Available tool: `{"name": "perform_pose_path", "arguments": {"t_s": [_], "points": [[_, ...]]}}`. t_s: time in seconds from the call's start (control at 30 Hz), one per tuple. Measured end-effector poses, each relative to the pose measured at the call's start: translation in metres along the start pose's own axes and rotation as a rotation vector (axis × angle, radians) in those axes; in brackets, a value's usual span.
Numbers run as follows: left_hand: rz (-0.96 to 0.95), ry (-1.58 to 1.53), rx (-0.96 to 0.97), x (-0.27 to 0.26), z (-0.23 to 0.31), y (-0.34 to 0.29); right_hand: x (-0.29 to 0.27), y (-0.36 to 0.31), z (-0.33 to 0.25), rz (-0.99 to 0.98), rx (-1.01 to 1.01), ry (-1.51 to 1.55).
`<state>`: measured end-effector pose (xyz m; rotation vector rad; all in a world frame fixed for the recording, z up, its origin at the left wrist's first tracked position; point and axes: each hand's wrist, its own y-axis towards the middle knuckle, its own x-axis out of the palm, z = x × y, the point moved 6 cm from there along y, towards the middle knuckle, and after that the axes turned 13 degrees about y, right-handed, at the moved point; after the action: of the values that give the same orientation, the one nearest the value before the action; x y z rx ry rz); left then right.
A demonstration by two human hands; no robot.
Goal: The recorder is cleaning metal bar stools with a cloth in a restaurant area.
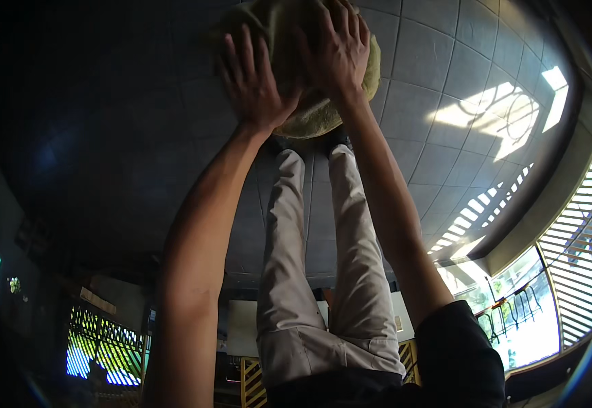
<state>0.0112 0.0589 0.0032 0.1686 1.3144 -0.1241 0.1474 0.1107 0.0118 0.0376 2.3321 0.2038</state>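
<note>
A rounded, olive-green, soft-looking thing covered in fabric sits at the top middle, just beyond my feet. It could be a cushion or a stuffed bag; its far part runs out of the picture. My left hand lies on its left side, palm down with the fingers spread. On the right side of the same thing rests my right hand, fingers stretched forward and flat. Both arms reach out nearly straight. Creases show in the fabric around the hands.
Grey floor tiles surround the thing, with bright sun patches to the right. My legs in light trousers stand close behind it. Slatted windows line the right side; the left is dark. Slatted panels appear at the bottom.
</note>
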Motion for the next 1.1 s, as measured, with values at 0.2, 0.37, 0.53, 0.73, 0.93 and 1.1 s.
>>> {"name": "perform_pose_path", "arguments": {"t_s": [0.2,0.37,0.53,0.73,0.93,1.1], "points": [[-0.162,-0.029,0.539,0.024,0.024,0.0,-0.008,-0.112,0.018,0.386,0.594,0.384],[-0.119,-0.023,0.22,0.007,0.018,0.011,-0.005,-0.098,0.017,0.318,0.494,0.128],[0.024,0.035,-0.126,0.006,-0.003,0.01,0.002,-0.016,0.018,0.116,0.328,-0.085],[0.176,-0.013,-0.665,0.012,-0.045,-0.005,0.048,0.055,-0.041,-0.232,-0.004,0.019],[0.15,-0.147,-0.777,0.012,-0.045,-0.002,0.073,0.034,-0.047,-0.182,-0.269,0.237],[0.351,0.115,-0.243,-0.007,-0.022,-0.016,0.016,-0.002,-0.062,-0.047,-0.347,0.109]]}}
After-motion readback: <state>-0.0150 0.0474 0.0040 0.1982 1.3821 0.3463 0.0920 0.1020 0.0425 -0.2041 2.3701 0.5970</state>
